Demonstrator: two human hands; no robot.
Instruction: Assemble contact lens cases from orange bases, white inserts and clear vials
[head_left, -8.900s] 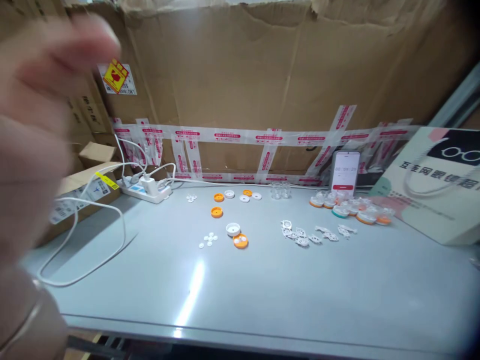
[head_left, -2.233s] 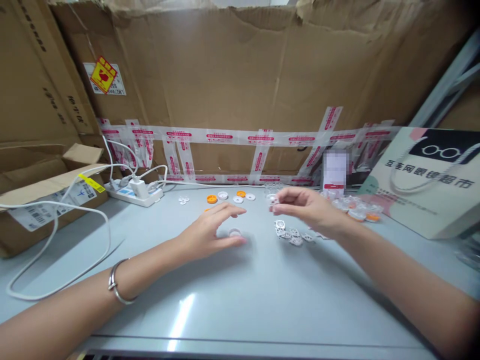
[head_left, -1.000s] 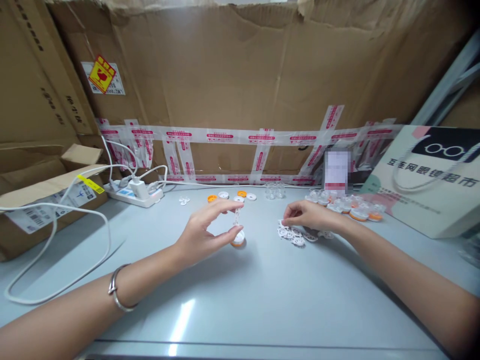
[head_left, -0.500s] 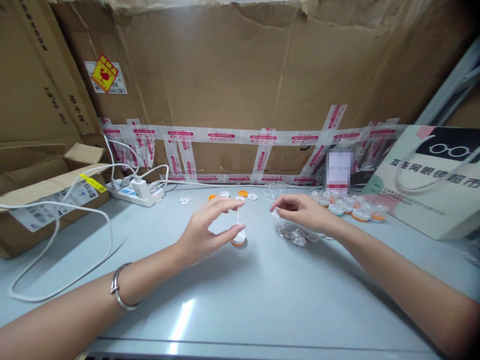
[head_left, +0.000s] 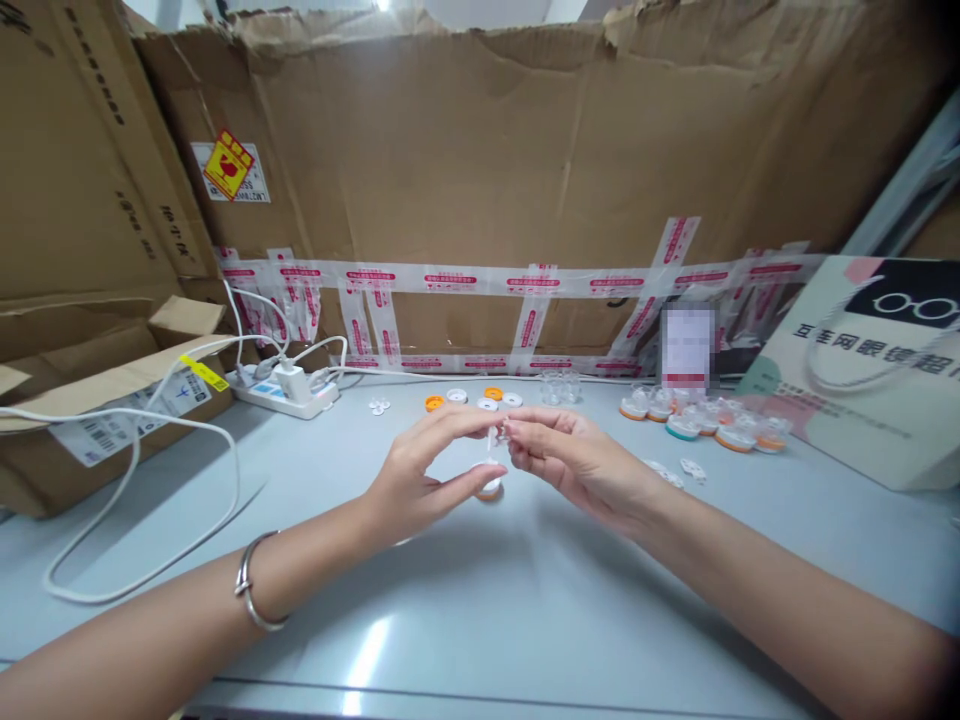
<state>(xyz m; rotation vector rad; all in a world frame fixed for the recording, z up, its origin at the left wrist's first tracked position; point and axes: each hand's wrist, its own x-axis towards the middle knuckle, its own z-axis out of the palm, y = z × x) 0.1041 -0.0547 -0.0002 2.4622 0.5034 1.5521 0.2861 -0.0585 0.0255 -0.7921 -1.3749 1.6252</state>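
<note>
I'm reading "LM27" on a white label (head_left: 259, 182) behind a fragile-glass sticker (head_left: 228, 165), while my left hand (head_left: 416, 475) is pinching a thin white part (head_left: 491, 440) on edge between thumb and fingers, above a white-and-orange round case (head_left: 490, 489). My right hand (head_left: 574, 458) is gripping a small whitish piece (head_left: 502, 432) beside it, and farther right a paper bag (head_left: 862, 400) is showing "眼镜" below a glasses drawing (head_left: 916, 306).
</note>
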